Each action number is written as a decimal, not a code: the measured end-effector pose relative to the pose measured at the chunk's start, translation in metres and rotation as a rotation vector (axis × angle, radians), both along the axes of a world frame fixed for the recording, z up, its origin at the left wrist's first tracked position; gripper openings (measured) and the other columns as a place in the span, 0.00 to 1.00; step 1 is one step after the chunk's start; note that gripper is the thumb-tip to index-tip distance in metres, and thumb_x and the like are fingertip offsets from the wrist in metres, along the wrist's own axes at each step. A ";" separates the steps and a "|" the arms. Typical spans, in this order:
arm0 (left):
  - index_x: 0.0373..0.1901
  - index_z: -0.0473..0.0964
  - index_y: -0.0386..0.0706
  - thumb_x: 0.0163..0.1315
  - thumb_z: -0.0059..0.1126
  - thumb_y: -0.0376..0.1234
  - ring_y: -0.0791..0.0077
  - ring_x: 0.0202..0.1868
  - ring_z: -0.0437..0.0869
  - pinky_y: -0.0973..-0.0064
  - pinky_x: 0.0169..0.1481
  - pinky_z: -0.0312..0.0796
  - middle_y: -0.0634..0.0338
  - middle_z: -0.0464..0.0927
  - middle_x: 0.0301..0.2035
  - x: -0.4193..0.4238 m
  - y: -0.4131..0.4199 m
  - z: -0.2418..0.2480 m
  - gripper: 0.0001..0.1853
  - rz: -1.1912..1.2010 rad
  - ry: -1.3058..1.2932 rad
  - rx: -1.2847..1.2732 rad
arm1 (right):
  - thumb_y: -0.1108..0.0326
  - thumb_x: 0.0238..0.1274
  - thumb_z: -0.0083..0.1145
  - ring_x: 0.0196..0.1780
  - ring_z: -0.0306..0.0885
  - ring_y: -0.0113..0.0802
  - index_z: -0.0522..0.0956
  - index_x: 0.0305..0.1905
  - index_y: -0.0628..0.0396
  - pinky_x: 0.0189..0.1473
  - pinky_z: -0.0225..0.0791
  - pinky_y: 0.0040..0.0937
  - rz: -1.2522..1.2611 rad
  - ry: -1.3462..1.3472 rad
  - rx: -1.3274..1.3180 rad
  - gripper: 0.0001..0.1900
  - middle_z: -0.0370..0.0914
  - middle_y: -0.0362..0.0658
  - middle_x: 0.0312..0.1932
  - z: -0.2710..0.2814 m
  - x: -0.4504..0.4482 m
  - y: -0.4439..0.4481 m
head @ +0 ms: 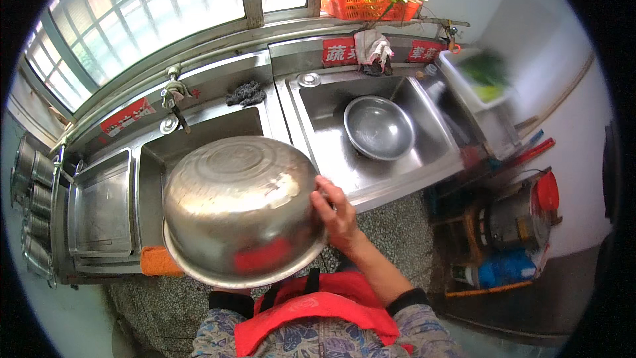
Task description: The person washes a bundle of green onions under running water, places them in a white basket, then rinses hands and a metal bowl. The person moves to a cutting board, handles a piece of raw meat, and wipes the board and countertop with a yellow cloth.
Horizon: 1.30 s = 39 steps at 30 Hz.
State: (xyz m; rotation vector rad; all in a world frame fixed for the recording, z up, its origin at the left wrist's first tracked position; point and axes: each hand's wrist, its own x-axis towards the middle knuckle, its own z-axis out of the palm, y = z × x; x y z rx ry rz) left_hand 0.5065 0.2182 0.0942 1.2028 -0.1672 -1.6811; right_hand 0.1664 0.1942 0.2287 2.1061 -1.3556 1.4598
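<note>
A large metal basin (238, 199) is tilted with its underside towards me, over the left sink and its front edge. My right hand (338, 214) is on the basin's right side, fingers spread over the outer wall near the rim. Behind the basin my left hand is hidden; only its dark cuff and a bit of wrist show below the rim, so its grip cannot be seen. A smaller metal bowl (379, 128) lies in the right sink (323, 144).
A faucet (175, 97) reaches over the left sink (154, 174). Beside it are a dark scrubber (246, 93), a metal tray (102, 204) and an orange cloth (160, 261). An orange basket (370, 7) of green stalks stands on the sill. A white bin (472, 84) holds greens at right.
</note>
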 end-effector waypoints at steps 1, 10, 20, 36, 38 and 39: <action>0.52 0.69 0.42 0.65 0.51 0.39 0.70 0.43 0.78 0.66 0.43 0.75 0.56 0.75 0.44 -0.017 -0.002 0.002 0.17 -0.023 -0.006 -0.010 | 0.78 0.52 0.54 0.50 0.74 0.52 0.69 0.57 0.56 0.47 0.75 0.39 -0.006 -0.040 -0.004 0.24 0.67 0.58 0.55 0.000 -0.018 0.003; 0.51 0.70 0.42 0.65 0.51 0.39 0.70 0.42 0.78 0.67 0.42 0.75 0.57 0.76 0.43 -0.259 -0.087 -0.002 0.16 -0.152 -0.068 -0.138 | 0.79 0.51 0.55 0.49 0.75 0.54 0.70 0.55 0.55 0.45 0.76 0.42 -0.040 -0.012 -0.068 0.23 0.66 0.56 0.54 0.006 -0.199 0.016; 0.50 0.70 0.42 0.65 0.51 0.39 0.71 0.41 0.78 0.68 0.42 0.75 0.57 0.76 0.42 -0.383 -0.134 -0.010 0.15 -0.179 -0.136 -0.171 | 0.76 0.59 0.50 0.52 0.72 0.59 0.65 0.57 0.53 0.50 0.71 0.48 0.083 -0.156 -0.015 0.20 0.65 0.57 0.55 -0.030 -0.318 0.042; 0.47 0.71 0.42 0.65 0.52 0.39 0.72 0.40 0.79 0.70 0.40 0.76 0.58 0.77 0.40 -0.424 -0.180 -0.024 0.14 -0.245 -0.156 -0.185 | 0.76 0.57 0.53 0.54 0.68 0.62 0.64 0.58 0.45 0.50 0.72 0.53 0.046 0.089 0.164 0.24 0.60 0.51 0.55 0.011 -0.407 0.026; 0.47 0.72 0.42 0.65 0.52 0.39 0.72 0.39 0.79 0.71 0.40 0.76 0.58 0.77 0.40 -0.424 -0.179 -0.026 0.14 -0.252 -0.158 -0.176 | 0.79 0.54 0.56 0.55 0.69 0.61 0.64 0.58 0.47 0.50 0.72 0.52 0.044 0.103 0.147 0.26 0.61 0.51 0.55 0.004 -0.405 0.022; 0.47 0.72 0.41 0.65 0.52 0.39 0.72 0.39 0.79 0.71 0.40 0.76 0.59 0.77 0.40 -0.425 -0.180 -0.027 0.14 -0.256 -0.151 -0.172 | 0.79 0.54 0.56 0.55 0.69 0.61 0.65 0.58 0.47 0.50 0.72 0.51 0.034 0.102 0.150 0.26 0.61 0.51 0.55 0.002 -0.405 0.021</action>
